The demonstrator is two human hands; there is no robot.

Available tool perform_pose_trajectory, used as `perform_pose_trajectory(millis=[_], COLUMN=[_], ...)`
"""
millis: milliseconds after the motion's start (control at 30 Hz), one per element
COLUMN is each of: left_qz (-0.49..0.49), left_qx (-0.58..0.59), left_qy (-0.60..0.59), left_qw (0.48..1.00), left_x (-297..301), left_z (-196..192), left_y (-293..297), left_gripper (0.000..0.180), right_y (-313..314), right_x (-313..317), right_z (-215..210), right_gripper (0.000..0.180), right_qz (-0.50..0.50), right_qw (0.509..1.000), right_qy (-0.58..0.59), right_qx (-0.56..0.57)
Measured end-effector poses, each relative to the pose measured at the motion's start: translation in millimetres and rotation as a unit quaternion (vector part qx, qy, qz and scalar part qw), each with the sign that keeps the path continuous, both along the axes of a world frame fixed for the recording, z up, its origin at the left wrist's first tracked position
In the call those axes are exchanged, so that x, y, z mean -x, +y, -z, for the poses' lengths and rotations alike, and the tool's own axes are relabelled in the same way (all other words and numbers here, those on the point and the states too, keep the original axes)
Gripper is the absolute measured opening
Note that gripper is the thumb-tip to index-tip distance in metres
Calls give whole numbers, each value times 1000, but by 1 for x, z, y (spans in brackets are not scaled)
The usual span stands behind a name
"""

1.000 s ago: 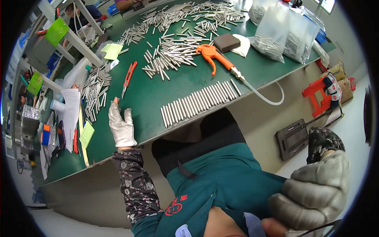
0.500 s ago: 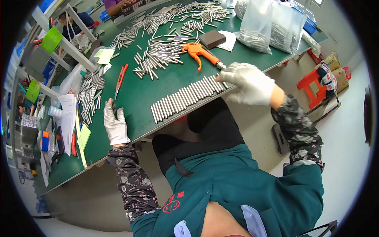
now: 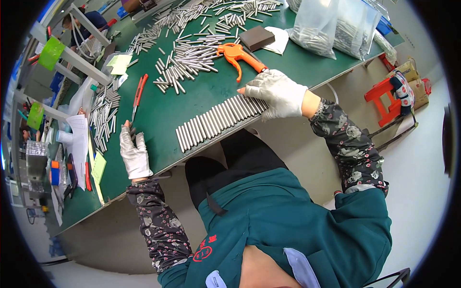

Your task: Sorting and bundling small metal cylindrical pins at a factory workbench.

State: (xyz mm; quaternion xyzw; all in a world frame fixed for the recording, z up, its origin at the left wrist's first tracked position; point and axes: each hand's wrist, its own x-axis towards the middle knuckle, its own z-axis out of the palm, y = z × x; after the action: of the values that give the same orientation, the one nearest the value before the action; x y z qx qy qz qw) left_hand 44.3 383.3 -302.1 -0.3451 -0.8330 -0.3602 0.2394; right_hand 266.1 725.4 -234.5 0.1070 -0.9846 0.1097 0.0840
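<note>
A slanted row of metal pins (image 3: pixel 211 124) lies side by side along the table's near edge. My right hand (image 3: pixel 281 95), in a white glove with bare fingertips, is over the right end of the row, fingers extended and hiding some pins. Whether it presses on them I cannot tell. To the left of the row, my gloved left hand (image 3: pixel 135 156) rests by the table edge with fingers apart, holding nothing. Just beyond its fingertips lies a red utility knife (image 3: pixel 139 96). An orange air blow gun (image 3: pixel 236 54) sits beyond the row, near my right hand.
Loose pins (image 3: pixel 185 62) are heaped across the green table (image 3: pixel 144 132). Clear bags of pins (image 3: pixel 314 36) stand at the far right, near a brown block (image 3: pixel 257 38). Papers (image 3: pixel 79 144) and more pins (image 3: pixel 104 113) lie left. A red stool (image 3: pixel 384 101) stands on the floor at right.
My right hand has moved left along the row and covers more of its right end. The left hand stays beside the knife. The whole view has shifted slightly.
</note>
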Motion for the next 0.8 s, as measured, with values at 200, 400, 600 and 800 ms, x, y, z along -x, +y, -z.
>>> perform_pose_trajectory(millis=[200,400,600,800], left_qz=[13,0,14,-3], left_qx=[-17,-15,-10,0], left_qy=[-37,-68,-43,-46], left_qw=[999,998,999,999], left_x=[4,0,0,-2], left_z=[-1,-5,-3,-4], left_y=[-1,0,-1,0], left_gripper=[48,49,50,49], right_y=[4,16,24,16], right_x=[-4,-18,-10,-10], right_z=[-1,-9,-2,-11], right_gripper=[71,68,63,70], right_qz=[-7,0,-15,-5], right_qw=[999,995,995,995], right_qy=[38,64,41,27], right_qx=[12,-75,-85,-96])
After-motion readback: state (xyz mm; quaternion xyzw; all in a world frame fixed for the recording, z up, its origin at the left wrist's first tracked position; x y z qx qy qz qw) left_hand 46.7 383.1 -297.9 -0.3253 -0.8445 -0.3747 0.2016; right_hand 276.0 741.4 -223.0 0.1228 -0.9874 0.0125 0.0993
